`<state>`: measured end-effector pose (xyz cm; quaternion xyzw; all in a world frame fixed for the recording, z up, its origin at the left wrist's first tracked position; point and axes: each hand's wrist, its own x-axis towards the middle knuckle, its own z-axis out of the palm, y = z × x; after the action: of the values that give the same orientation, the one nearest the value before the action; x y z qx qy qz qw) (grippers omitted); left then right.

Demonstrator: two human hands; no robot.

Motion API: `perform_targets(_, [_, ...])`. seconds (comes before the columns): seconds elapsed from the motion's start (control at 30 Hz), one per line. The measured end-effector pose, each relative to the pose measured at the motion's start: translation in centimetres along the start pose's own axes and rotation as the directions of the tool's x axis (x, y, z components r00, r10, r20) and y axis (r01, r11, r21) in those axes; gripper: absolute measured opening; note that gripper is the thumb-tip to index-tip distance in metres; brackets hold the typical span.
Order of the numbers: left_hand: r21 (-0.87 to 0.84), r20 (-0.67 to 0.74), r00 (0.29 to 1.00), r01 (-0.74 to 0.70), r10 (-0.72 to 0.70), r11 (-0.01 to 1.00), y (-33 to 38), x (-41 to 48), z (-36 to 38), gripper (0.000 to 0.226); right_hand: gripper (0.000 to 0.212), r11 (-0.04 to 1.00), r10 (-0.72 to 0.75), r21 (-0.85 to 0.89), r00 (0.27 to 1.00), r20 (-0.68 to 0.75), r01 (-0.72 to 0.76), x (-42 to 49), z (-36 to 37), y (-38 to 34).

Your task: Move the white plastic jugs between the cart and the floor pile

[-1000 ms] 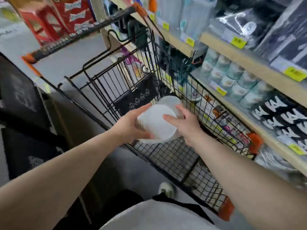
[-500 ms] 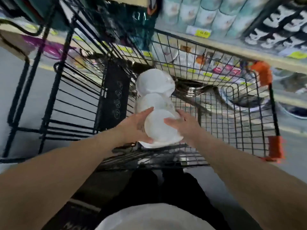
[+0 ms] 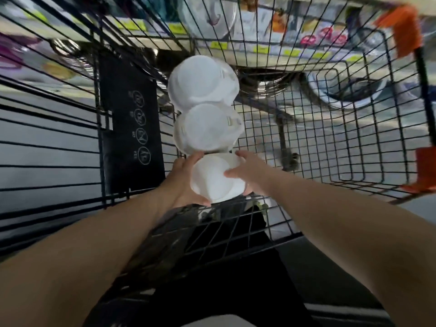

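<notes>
While both the left hand [image 3: 182, 182] and right hand [image 3: 250, 172] grasp a white container [image 3: 213, 179], two more white containers [image 3: 203, 107] lie just beyond it along the shopping cart [image 3: 306, 147] floor's left edge.

Dim, motion-blurred, bowed wide-angle edges

A black wire cart [image 3: 306, 128] stands beside blurred shelves [image 3: 259, 50] bearing yellow price tags [image 3: 218, 44].

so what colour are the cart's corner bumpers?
Orange. The bumpers stand out against the black wire cart in the head view.
</notes>
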<state>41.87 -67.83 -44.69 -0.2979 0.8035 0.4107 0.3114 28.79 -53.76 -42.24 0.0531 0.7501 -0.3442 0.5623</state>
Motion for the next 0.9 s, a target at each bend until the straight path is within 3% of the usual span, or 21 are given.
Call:
perform_targets(0.07, [-0.009,-0.004,1.000,0.014,-0.014,1.000,-0.2,0.1,-0.2,0.124,0.069,0.997,-0.030,-0.065,0.999,0.011,0.031,0.0,-0.1,0.3])
perform_targets(0.2, [0.053,-0.011,0.999,-0.030,0.031,0.998,1.2,-0.7,-1.6,0.100,0.062,1.000,-0.015,0.004,1.000,0.007,0.015,-1.4,-1.2,-0.1])
perform_targets(0.4, [-0.070,-0.104,0.988,-0.125,0.118,0.990,9.2,-2.9,-4.9,0.035,0.030,0.978,-0.206,-0.059,0.958,-0.200,0.198,-7.8,-5.2,-2.3])
perform_targets(0.63, [-0.026,-0.199,0.884,-0.436,0.423,0.900,24.2,-6.8,-3.6,0.041,0.027,0.911,-0.387,-0.052,0.806,-0.448,0.409,-18.0,-17.0,-0.1])
perform_targets(0.9, [0.035,-0.139,0.766,-0.630,0.628,0.776,43.0,-8.1,6.6,0.038,0.014,0.846,-0.372,0.018,0.612,-0.698,0.534,-26.2,-33.8,9.2])
